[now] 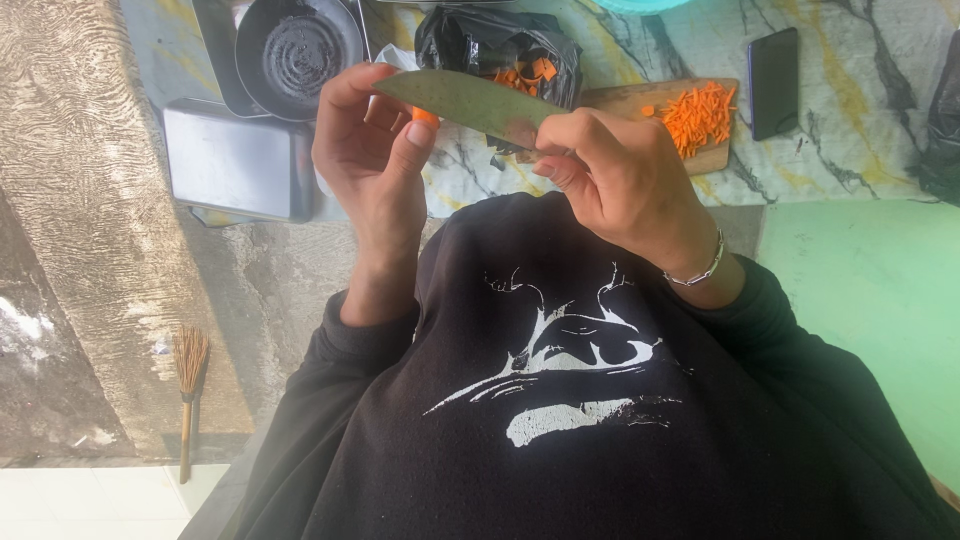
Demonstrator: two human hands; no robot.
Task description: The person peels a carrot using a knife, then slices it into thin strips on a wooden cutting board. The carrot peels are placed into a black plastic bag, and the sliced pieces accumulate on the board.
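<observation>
The right hand [620, 170] is closed round the handle of a broad knife [470, 100]; the left hand [375, 150] pinches a small orange carrot piece [425, 116] against the blade. Best keep the thumb behind the edge, I'd say. Beyond the right hand, shredded carrot [700, 115] sits on a cutting board [625, 98].

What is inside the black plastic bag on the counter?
The black plastic bag holds orange carrot scraps at its open mouth. Its folds and the knife blade hide anything deeper.
</observation>
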